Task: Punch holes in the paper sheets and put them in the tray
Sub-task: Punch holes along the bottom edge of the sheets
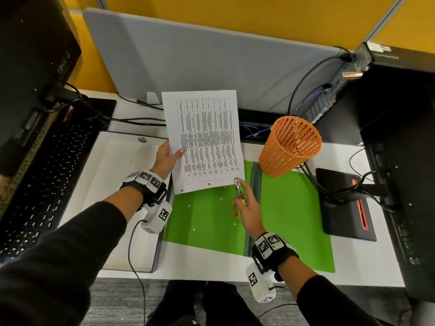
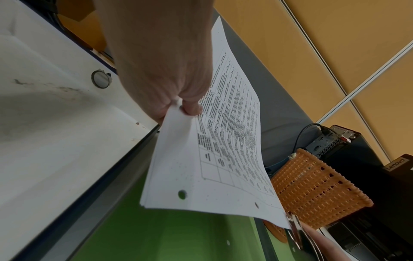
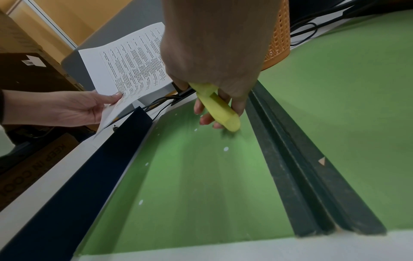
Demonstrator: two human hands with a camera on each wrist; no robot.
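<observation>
The right hand (image 1: 247, 211) grips a yellow-handled hole punch (image 1: 239, 192), its metal head at the near right corner of the paper sheets (image 1: 204, 140). The left hand (image 1: 168, 158) pinches their left edge above the green folder (image 1: 294, 215). Thin and floppy, the sheets probably want support near the punch. The white tray (image 1: 113, 231) lies left.

1. Even, bright overhead light; soft shadows on the flat green card folder (image 1: 204, 215).
2. Head view bends at the edges.
3. Wrist views: close hands blurred, slightly noisy.
</observation>
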